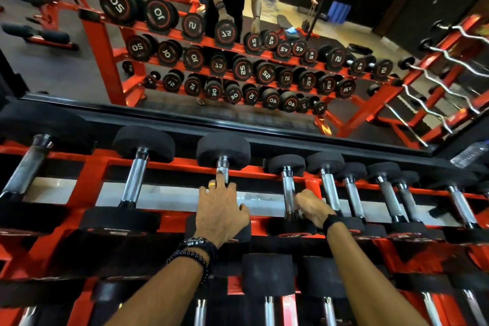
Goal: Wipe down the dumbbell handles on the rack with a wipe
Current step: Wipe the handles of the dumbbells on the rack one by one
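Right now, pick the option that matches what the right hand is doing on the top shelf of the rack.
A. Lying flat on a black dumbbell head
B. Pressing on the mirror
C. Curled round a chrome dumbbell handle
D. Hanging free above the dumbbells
C: the right hand has its fingers curled round the chrome dumbbell handle on the top shelf of the red rack.
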Tool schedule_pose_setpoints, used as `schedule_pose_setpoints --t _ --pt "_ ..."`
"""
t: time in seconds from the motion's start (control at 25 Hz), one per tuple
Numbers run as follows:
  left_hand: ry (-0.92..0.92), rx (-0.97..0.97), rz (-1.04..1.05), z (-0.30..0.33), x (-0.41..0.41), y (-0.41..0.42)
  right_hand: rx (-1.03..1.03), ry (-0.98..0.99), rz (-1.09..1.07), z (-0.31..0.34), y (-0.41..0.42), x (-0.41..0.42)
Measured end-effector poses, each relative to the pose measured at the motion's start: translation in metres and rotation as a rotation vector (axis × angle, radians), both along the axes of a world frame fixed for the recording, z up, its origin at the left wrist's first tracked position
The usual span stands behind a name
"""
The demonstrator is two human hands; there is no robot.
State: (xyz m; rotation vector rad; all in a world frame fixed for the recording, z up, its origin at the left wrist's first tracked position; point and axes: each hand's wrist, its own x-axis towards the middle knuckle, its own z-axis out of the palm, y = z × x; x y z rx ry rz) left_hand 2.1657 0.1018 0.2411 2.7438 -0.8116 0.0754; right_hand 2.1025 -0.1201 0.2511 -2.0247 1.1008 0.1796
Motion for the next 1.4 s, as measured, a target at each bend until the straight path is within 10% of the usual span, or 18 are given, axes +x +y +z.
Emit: schedule_pose_setpoints --t 0.68,1.4 --pt "0.006 -0.017 -0.001 0.0 0.003 -0.001 -0.386 0.011 0.102 -0.007 0.004 -0.008" --pt "0.025 -0.176 0.005 -0.004 -0.001 0.001 -0.563 -0.627 -0.137 -0.051 0.04 -0.038"
